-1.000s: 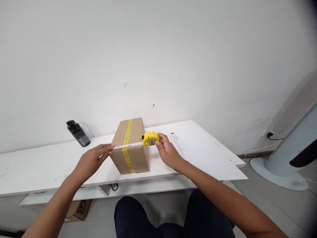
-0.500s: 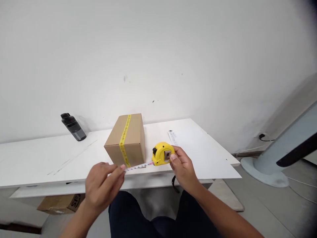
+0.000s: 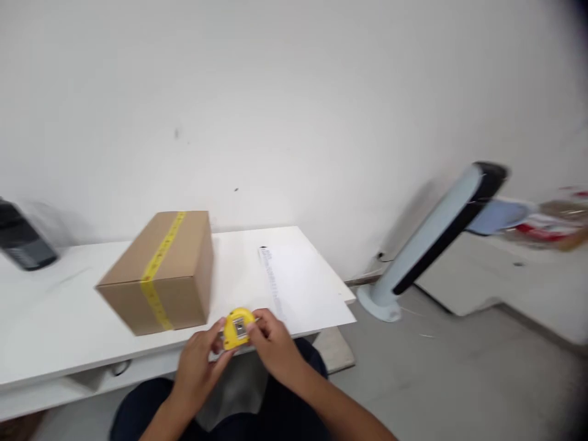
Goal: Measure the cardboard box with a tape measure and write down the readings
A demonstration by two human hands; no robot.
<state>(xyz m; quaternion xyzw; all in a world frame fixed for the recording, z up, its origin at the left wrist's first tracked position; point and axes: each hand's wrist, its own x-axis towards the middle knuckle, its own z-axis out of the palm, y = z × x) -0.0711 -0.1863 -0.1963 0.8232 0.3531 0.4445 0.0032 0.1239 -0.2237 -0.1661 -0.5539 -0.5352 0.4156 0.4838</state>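
Observation:
A yellow tape measure [image 3: 236,329] is held between both hands at the table's front edge. My left hand [image 3: 198,362] grips its left side, with fingertips at the top and bottom of the case. On the other side, my right hand [image 3: 274,343] pinches the case by its right edge. No length of blade shows outside the case. Behind and to the left stands a closed cardboard box [image 3: 158,269] with yellow printed tape over its top and front. To the right of the hands lies a white printed sheet [image 3: 305,288], its corner overhanging the edge.
A dark bottle [image 3: 22,236] stands at the far left of the white table [image 3: 59,318]. Past the table's right end, a tower fan [image 3: 427,239] stands on the floor. Farther right, a second white table [image 3: 468,269] holds blurred items.
The blade stretched between the hands has gone back into the case. My left hand has come over to the tape measure. The view has turned to the right.

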